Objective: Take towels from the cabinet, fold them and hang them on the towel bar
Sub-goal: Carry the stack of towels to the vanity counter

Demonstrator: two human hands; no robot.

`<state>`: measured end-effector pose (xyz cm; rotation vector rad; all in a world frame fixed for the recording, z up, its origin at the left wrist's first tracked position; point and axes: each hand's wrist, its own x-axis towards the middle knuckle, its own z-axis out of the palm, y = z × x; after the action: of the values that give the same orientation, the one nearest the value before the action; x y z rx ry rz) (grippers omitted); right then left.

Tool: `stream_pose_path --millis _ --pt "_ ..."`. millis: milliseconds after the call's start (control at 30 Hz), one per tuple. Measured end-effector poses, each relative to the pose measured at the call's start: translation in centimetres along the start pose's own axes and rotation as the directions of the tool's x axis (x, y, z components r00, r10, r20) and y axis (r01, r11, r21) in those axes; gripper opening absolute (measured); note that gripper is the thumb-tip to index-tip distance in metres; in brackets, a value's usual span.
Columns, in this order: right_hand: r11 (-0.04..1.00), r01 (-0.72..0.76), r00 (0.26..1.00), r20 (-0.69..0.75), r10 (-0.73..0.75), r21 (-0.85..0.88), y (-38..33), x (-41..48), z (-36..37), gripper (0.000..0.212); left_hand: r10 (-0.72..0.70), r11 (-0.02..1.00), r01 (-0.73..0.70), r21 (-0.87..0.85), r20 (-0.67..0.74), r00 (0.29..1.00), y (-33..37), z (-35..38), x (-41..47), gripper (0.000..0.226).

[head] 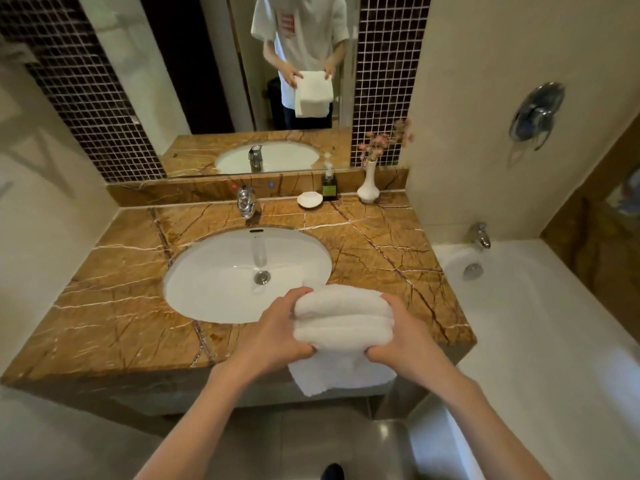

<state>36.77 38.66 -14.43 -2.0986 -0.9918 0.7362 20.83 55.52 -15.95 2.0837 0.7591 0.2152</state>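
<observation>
1. Left hand [277, 336] and right hand [405, 341]: each is curled round one end of the folded white terry towel [343, 317], gripping it firmly.
2. Towel: held in the air over the front edge of the brown veined marble desk [104, 289], at 5 o'clock from the white oval sink [214, 271]. Thick folded layers sit between the hands and one loose layer hangs below them.
3. Hazard, fold: the grip is at the ends only. The middle layers could slide apart, or the hanging layer could drag the fold open.
4. Hazard, wetting: the sink lies near, at 10 o'clock from the towel. A dip there might dampen the cloth, though whether the sink is wet cannot be told.
5. Hazard, carry: no towel bar is in view. A turn toward the white bathtub [519, 306] at 3 o'clock could let the loose layer brush the desk edge.
6. Writing: the dark pump bottle [329, 183] at 12 o'clock bears a green label, unreadable. The wall mirror [207, 81] reflects a red shirt patch, its lettering too small to read. Red and blue dots sit behind the chrome tap [246, 201], without words.
</observation>
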Motion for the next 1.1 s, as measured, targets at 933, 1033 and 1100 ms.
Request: stream_pose_path --millis 933,1033,1100 --pt "0.993 -0.115 0.993 0.003 0.115 0.007 2.6 19.8 -8.3 0.087 0.095 0.995 -0.095 -0.004 0.044 0.995 1.3 -0.2 22.7 0.081" --pt "0.995 -0.096 0.995 -0.011 0.096 0.009 3.4 21.7 -10.0 0.079 0.111 0.994 -0.112 0.012 0.053 0.992 2.3 0.4 25.2 0.083" --pt "0.995 -0.095 0.995 -0.026 0.095 -0.011 4.1 22.8 -11.1 0.081 0.121 0.992 -0.123 0.026 0.057 0.991 2.7 1.1 26.6 0.085"
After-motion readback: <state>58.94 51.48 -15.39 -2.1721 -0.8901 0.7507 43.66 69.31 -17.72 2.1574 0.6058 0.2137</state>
